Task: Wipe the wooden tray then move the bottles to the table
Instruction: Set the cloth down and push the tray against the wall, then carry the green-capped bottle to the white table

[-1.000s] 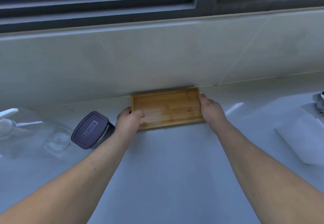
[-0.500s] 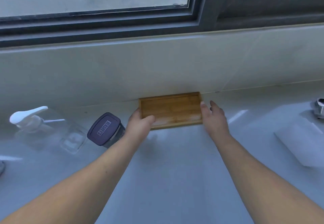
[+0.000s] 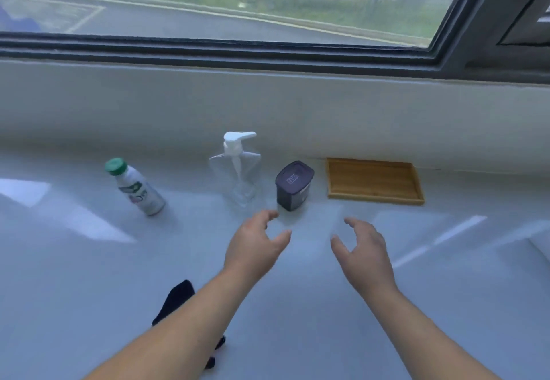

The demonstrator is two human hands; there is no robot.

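The wooden tray lies bare against the wall at the right, nothing on it. To its left on the white counter stand a dark purple-lidded container, a clear pump bottle with a white pump, and a white bottle with a green cap. My left hand and my right hand hover over the counter in front of the dark container, fingers spread and loosely curved, holding nothing. Neither hand touches the tray or a bottle.
A dark cloth lies on the counter under my left forearm. A white object shows at the right edge. The wall and window sill rise right behind the bottles.
Both hands have let go of the tray and drawn back toward me. The view has swung left and up, bringing the green-capped bottle and the window into sight.
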